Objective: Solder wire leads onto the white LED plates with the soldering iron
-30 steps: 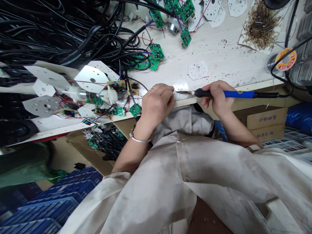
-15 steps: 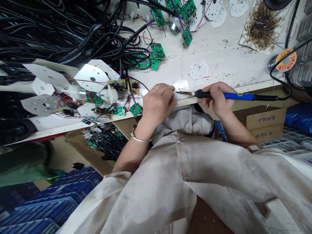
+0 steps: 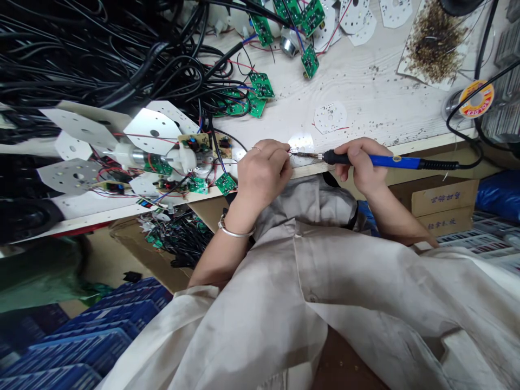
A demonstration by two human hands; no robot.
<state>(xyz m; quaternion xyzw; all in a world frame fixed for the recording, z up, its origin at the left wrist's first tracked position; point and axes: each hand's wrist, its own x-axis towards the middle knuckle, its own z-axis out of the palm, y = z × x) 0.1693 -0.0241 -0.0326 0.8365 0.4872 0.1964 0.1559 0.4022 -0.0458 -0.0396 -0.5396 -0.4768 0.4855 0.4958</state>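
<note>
My right hand is wrapped round the blue and black handle of a soldering iron. The iron points left, its tip close to the fingertips of my left hand. Those fingers are pinched together at the left edge of a white circuit board near the bench's front edge; what they hold is too small and covered to make out. Just behind lies another white circuit board with a thin red wire along its near side. Left of my left hand, a green circuit board hangs on wires.
Black cables are heaped at the back left, with several green boards at their ends. White plates and wired parts crowd the left. A solder reel stands at right, near a residue-covered sheet. A cardboard box stands below the bench.
Both hands keep nearly the same pose. The soldering iron's handle is very slightly further left and lower; its tip stays by my left fingertips.
</note>
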